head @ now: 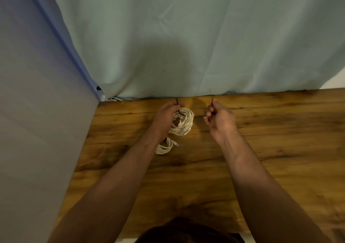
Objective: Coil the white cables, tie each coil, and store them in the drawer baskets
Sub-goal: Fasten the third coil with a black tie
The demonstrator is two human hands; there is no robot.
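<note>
Left hand (166,114) is on the large coil (183,123) of white cable, close to the far edge of the surface (261,149) and left of its middle. The fingers (174,105) are curled over the coil's far-left rim, gripping it. A dark tie (180,113) crosses the top of the coil, and one end of it pokes up out of the left-hand grip toward the far edge. The lower part of the coil rests on the surface.

Right hand (219,119) is just to the right of the coil and not touching it, at about the same distance from the far edge. It is clenched with the knuckles facing the coil, and a dark strand (212,99) sticks up out of the top of the fist. Cannot tell if that strand is the same piece as the tie. A thin dark line runs between the coil and the fist, and it could be tie or wood grain.

The small coil (164,146), also white cable, lies flat on the surface just on the near side of the large one. It is partly under the left wrist, with a connector end at its right side.

A pale green cloth (186,46) hangs along the far edge. A grey panel (37,112) runs along the left edge.
</note>
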